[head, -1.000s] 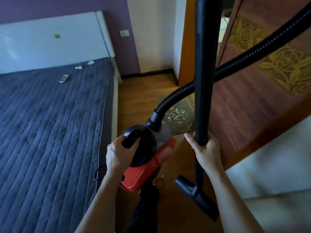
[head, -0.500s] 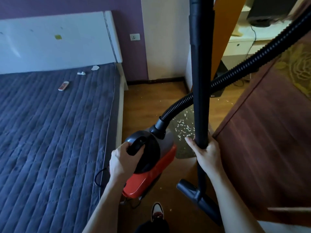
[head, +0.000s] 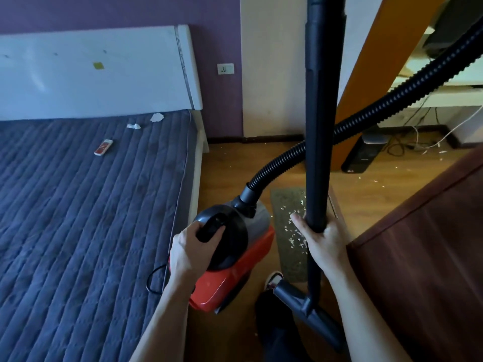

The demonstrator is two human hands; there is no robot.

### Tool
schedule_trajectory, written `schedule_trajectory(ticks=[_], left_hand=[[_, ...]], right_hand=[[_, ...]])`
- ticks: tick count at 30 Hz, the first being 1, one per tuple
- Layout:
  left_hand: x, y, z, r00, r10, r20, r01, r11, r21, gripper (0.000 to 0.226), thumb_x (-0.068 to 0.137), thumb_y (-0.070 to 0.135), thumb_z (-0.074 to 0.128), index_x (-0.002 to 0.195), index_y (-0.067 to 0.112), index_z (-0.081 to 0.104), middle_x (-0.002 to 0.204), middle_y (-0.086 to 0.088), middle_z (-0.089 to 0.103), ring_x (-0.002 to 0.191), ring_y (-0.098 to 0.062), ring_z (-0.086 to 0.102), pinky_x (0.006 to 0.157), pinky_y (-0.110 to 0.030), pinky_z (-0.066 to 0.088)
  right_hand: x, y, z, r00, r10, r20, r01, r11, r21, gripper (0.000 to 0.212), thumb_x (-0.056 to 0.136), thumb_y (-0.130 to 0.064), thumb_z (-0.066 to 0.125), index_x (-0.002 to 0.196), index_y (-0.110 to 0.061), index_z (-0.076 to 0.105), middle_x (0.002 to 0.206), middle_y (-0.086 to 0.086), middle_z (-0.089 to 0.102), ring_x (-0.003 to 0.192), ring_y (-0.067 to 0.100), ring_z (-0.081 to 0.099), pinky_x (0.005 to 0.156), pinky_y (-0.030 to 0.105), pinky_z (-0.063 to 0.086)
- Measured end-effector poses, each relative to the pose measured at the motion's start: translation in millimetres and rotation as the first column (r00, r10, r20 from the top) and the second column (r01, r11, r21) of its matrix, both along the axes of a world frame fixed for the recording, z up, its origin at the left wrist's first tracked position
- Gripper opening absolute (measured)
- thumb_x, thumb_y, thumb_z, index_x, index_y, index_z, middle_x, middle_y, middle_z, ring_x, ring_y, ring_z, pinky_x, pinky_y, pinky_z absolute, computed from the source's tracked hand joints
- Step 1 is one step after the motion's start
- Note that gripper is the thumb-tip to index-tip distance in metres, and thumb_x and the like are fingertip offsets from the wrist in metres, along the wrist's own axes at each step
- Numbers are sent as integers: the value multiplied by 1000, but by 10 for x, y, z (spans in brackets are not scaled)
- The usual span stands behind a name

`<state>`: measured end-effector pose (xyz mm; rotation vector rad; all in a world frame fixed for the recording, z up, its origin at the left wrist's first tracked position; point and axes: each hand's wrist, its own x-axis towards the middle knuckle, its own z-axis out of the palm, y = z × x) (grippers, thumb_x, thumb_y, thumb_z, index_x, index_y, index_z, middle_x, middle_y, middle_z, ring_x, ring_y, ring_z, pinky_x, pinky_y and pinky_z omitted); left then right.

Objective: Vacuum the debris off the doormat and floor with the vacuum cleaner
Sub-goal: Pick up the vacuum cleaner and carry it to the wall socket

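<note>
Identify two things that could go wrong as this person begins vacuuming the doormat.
1. The black floor nozzle is close to the person's shoe, short of the grey-green doormat; swinging it forward might clip the foot.
2. The ribbed black hose crosses the black rigid wand gripped by the right hand, while the left hand holds the red and black canister vacuum cleaner; it may tangle or tug the canister.

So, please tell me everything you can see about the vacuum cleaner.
The vacuum cleaner has a red plastic-looking body with a black domed top and handle, which the left hand grips. A ribbed black hose leaves its front and arcs up to the right. The right hand holds the black wand upright; its floor nozzle hangs low by the person's shoe.
</note>
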<state>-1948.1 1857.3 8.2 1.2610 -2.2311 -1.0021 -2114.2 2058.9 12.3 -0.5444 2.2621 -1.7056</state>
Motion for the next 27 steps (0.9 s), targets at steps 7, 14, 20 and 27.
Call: schedule_trajectory(ticks=[7, 14, 20, 27], left_hand=[[-1037, -671, -77, 999, 37, 38, -36, 999, -19, 38, 71, 60, 69, 69, 23, 62, 62, 8, 65, 59, -5, 64, 56, -38, 57], [-2253, -1332, 20, 997, 47, 67, -45, 998, -37, 43, 69, 70, 61, 81, 29, 65, 72, 9, 69, 62, -5, 66, 55, -34, 59], [-2901, -1825, 87, 994, 95, 58, -94, 995, -33, 47, 68, 73, 58, 86, 30, 67, 75, 11, 70, 67, -6, 68, 60, -35, 60], [-3476, -2419, 56, 990, 113, 81, -107, 992, -72, 44, 71, 72, 59, 86, 31, 67, 74, 12, 69, 67, -5, 67, 61, -36, 60]], right_hand=[[-1050, -717, -36, 998, 22, -60, -23, 1000, -12, 30, 84, -33, 82, 72, -24, 57, 52, -25, 58, 52, -4, 57, 48, 6, 37], [-2450, -1521, 25, 995, 96, -40, -97, 995, -26, 29, 87, -24, 77, 74, -6, 60, 52, -16, 59, 53, -3, 60, 49, 5, 39], [-3178, -2043, 72, 990, 112, -81, -114, 993, -24, 23, 88, -15, 78, 77, -2, 62, 57, -10, 58, 59, -4, 61, 56, 5, 42], [-3723, -2634, -19, 989, 144, -37, -143, 990, 7, 26, 89, -17, 77, 78, -1, 59, 60, -7, 53, 58, -3, 58, 58, 5, 43]])
